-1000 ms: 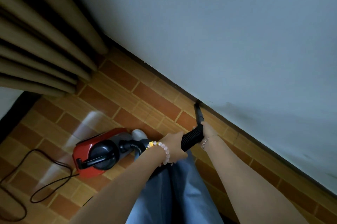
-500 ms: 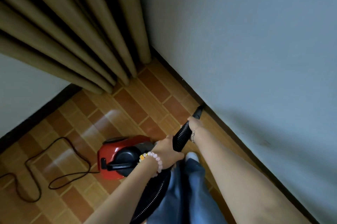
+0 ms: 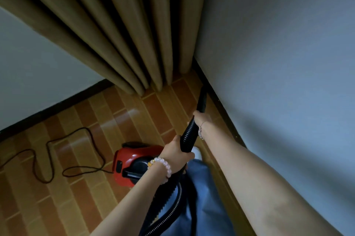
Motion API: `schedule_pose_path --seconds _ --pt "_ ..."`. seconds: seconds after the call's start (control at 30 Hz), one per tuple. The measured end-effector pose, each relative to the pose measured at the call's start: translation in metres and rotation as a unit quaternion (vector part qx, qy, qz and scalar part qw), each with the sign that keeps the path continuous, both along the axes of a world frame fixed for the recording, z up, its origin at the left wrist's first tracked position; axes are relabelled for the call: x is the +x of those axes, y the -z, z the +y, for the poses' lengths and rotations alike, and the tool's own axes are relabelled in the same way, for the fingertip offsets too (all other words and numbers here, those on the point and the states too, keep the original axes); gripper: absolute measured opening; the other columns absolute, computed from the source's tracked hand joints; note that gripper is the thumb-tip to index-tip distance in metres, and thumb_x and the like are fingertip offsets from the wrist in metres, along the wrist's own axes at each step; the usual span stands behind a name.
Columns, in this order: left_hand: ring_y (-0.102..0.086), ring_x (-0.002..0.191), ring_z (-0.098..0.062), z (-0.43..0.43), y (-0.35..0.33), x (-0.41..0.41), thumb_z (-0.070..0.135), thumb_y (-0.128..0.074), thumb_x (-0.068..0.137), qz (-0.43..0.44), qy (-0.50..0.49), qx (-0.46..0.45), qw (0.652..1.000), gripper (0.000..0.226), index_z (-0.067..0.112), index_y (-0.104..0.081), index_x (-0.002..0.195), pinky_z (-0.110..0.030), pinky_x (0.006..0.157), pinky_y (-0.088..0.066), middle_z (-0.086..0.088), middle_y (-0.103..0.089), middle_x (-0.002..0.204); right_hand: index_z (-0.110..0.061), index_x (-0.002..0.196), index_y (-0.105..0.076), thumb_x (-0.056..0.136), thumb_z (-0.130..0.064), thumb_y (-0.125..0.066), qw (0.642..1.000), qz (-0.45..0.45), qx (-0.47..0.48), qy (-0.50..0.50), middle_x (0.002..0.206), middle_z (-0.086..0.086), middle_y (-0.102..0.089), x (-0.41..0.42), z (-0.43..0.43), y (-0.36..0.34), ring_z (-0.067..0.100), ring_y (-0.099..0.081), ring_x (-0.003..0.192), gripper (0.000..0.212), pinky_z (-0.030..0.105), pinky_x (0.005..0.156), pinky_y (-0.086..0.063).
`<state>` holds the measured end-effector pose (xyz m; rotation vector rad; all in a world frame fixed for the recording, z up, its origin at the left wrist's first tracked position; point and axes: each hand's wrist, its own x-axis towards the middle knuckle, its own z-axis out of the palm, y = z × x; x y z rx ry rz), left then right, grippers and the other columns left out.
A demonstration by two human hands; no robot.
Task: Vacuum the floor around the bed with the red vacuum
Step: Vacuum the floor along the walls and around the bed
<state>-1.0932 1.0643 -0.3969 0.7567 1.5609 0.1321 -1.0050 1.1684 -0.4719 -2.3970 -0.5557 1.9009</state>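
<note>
The red vacuum (image 3: 132,162) with a black handle sits on the tiled floor to the left of my legs. Its black ribbed hose (image 3: 189,135) runs up from below to a narrow black nozzle (image 3: 202,101), whose tip lies on the floor along the dark skirting of the right wall. My left hand (image 3: 175,154), with a bead bracelet on the wrist, grips the ribbed hose from the left. My right hand (image 3: 200,118) holds the hose farther forward, where the nozzle begins; its fingers are hidden behind the hose.
Brown curtains (image 3: 119,34) hang down to the floor in the corner just ahead of the nozzle. A grey-white wall (image 3: 278,53) runs along the right. The vacuum's black cord (image 3: 57,157) loops over the tiles at the left. My blue trouser leg (image 3: 199,197) and a white shoe show below.
The nozzle has slid forward along the skirting toward the curtain corner, and my view has turned so that the curtains fill the upper middle. Both hands keep their hold on the hose.
</note>
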Motion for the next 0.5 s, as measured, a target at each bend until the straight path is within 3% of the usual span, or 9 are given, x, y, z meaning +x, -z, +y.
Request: schedule_pose_path --seconds 0.07,0.13,0.27,0.37,0.43,0.5 --pt "-0.057 0.058 -0.016 0.013 0.002 -0.002 0.017 -0.062 0.08 0.004 -0.016 -0.003 1.0 0.04 0.012 -0.045 0.115 -0.029 0.054 -0.051 -0.009 -0.061 0.089 -0.008 0.134 -0.039 0.095 -0.03 -0.045 1.0 0.006 -0.001 -0.006 0.108 0.013 -0.065 -0.007 0.015 0.006 0.026 -0.064 0.083 0.045 0.031 0.062 -0.051" --pt "-0.056 0.055 -0.013 0.027 0.004 -0.002 0.015 -0.063 0.082 0.003 -0.027 -0.009 1.0 0.036 0.01 -0.045 0.112 -0.022 0.047 -0.045 -0.006 -0.058 0.086 -0.004 0.131 -0.043 0.095 -0.031 -0.045 1.0 0.007 -0.001 -0.022 0.101 0.013 -0.065 -0.009 0.03 0.009 0.026 -0.064 0.084 0.045 0.034 0.076 -0.053" --pt "-0.052 0.04 0.0 0.049 0.011 0.003 0.011 -0.059 0.084 0.003 -0.048 -0.012 0.999 0.029 0.01 -0.044 0.108 -0.011 0.037 -0.036 -0.002 -0.052 0.081 -0.006 0.124 -0.05 0.095 -0.032 -0.046 0.998 0.001 0.008 -0.064 0.085 0.008 -0.064 -0.007 0.054 0.013 0.023 -0.06 0.071 0.04 0.03 0.069 -0.05" --pt "-0.051 0.035 0.001 0.057 0.013 0.009 0.011 -0.058 0.085 -0.001 -0.064 -0.012 0.998 0.028 0.009 -0.044 0.109 -0.009 0.035 -0.035 -0.002 -0.051 0.08 -0.005 0.12 -0.051 0.095 -0.03 -0.047 0.998 0.013 0.013 -0.055 0.079 0.008 -0.064 -0.007 0.064 0.018 0.023 -0.061 0.067 0.036 0.032 0.076 -0.053" --pt "-0.053 0.04 -0.001 0.059 0.015 0.013 0.011 -0.058 0.084 0.003 -0.069 -0.012 0.998 0.029 0.009 -0.044 0.109 -0.012 0.036 -0.038 -0.002 -0.052 0.081 -0.004 0.12 -0.051 0.093 -0.028 -0.049 0.999 0.024 0.012 -0.036 0.086 0.012 -0.065 -0.005 0.066 0.022 0.026 -0.063 0.075 0.036 0.037 0.084 -0.054" --pt "-0.055 0.055 -0.008 0.059 0.016 0.016 0.014 -0.059 0.083 0.013 -0.068 -0.015 0.998 0.033 0.009 -0.044 0.112 -0.017 0.043 -0.041 -0.002 -0.054 0.086 -0.005 0.118 -0.051 0.093 -0.027 -0.05 0.999 0.034 0.002 -0.02 0.08 0.012 -0.064 -0.002 0.065 0.025 0.025 -0.062 0.071 0.033 0.039 0.084 -0.054"
